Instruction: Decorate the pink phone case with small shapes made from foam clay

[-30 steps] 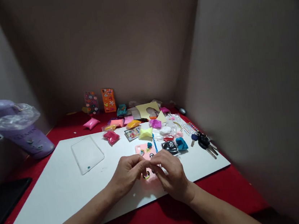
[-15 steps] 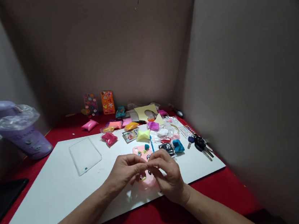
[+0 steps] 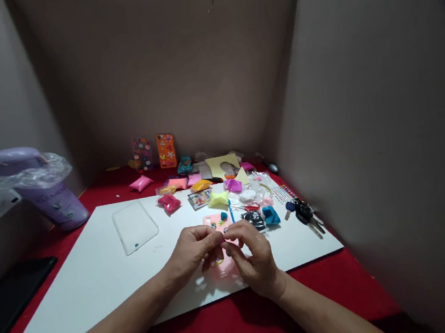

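Over a pink phone case (image 3: 224, 270) on the white board, both hands meet fingertip to fingertip. My left hand (image 3: 194, 248) is closed in a pinch on a tiny dark pink piece (image 3: 222, 240), mostly hidden by the fingers. Thumb and index finger of my right hand (image 3: 256, 257) close on the same piece from the other side. Small coloured decorations, among them a teal lump (image 3: 224, 216), sit on the case, which the hands partly cover. A blue stick-like tool (image 3: 231, 211) lies just beyond it.
A clear case (image 3: 143, 244) lies at left on the board (image 3: 100, 289). Soft coloured packets, such as a yellow one (image 3: 218, 199), cluster behind the hands. Keys (image 3: 304, 213) lie at right. A purple container (image 3: 59, 205) and a black tray-like object (image 3: 18, 286) stand and lie at left.
The whole view has shifted slightly, so things appear further right. Both hands stay together above the pink case, and the fingers have shifted a little, showing the dark pink piece.
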Tool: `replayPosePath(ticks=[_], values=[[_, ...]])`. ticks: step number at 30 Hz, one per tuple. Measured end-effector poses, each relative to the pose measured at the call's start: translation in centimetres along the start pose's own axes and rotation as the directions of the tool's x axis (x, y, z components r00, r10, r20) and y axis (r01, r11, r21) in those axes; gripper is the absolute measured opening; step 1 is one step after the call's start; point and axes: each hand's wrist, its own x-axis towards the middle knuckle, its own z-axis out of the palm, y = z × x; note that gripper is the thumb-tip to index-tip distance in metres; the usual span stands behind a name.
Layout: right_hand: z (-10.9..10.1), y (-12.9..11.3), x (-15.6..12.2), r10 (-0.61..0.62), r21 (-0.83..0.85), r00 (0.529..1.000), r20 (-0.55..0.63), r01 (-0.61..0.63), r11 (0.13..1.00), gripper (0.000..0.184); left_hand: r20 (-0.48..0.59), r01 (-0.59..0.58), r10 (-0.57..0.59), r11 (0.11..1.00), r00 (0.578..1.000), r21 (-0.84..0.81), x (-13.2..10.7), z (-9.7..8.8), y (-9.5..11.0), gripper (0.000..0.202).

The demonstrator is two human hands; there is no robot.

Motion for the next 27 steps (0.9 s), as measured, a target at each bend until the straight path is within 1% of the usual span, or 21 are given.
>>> replayPosePath(ticks=[4,6,8,9,10,11,12,13,16,19,21,24,27], values=[[0.0,0.0,-0.2,-0.011,-0.013,1.000,-0.026,0.011,1.000,0.019,0.028,-0.019,0.018,0.999,0.999,0.043,-0.2,0.2,0.2,0.040],[-0.4,0.0,0.0,-0.029,-0.005,0.999,0.019,0.029,1.000,0.021,0.033,-0.007,0.006,1.000,0.999,0.029,-0.2,0.2,0.2,0.036],[-1.3,0.1,0.9,-0.031,-0.008,0.996,0.079,0.032,0.999,0.021,0.012,0.006,-0.006,1.000,1.000,0.003,-0.1,0.1,0.2,0.032],[-1.9,0.3,1.6,-0.008,-0.032,0.996,0.091,0.011,0.999,0.019,-0.002,0.010,-0.010,1.000,1.000,-0.011,-0.1,0.0,0.3,0.030],[-2.5,0.7,2.5,0.044,-0.075,0.996,0.082,-0.038,0.996,0.017,-0.014,0.011,-0.012,1.000,1.000,-0.024,0.0,0.0,0.3,0.029],[-3.1,1.2,3.5,0.139,-0.137,0.989,0.060,-0.130,0.982,0.014,-0.019,0.011,-0.012,0.999,1.000,-0.032,0.0,-0.1,0.4,0.028],[-3.6,2.0,4.5,0.227,-0.223,0.973,0.053,-0.210,0.952,0.013,-0.021,0.012,-0.013,0.999,1.000,-0.035,0.1,-0.1,0.4,0.028],[-4.0,3.0,5.7,0.286,-0.324,0.956,0.060,-0.253,0.912,0.014,-0.024,0.016,-0.017,0.999,1.000,-0.033,0.1,-0.2,0.5,0.028],[-4.5,7.0,8.7,0.330,-0.423,0.941,0.071,-0.271,0.865,0.016,-0.046,0.048,-0.049,0.999,0.998,-0.025,0.2,-0.3,0.5,0.030],[-3.9,11.1,10.9,0.377,-0.500,0.919,0.118,-0.273,0.822,0.028,-0.066,0.087,-0.090,0.995,0.994,-0.038,0.5,-0.5,0.3,0.036],[-3.2,13.2,11.7,0.411,-0.530,0.898,0.157,-0.274,0.802,0.035,-0.080,0.113,-0.119,0.991,0.990,-0.068,0.7,-0.7,0.2,0.040],[-2.5,15.0,12.3,0.459,-0.544,0.867,0.193,-0.295,0.786,0.036,-0.105,0.125,-0.141,0.981,0.984,-0.150,1.0,-1.1,0.3,0.041],[-2.4,15.9,12.6,0.492,-0.511,0.845,0.209,-0.334,0.792,0.024,-0.117,0.109,-0.139,0.967,0.983,-0.230,1.2,-1.4,0.5,0.038]])
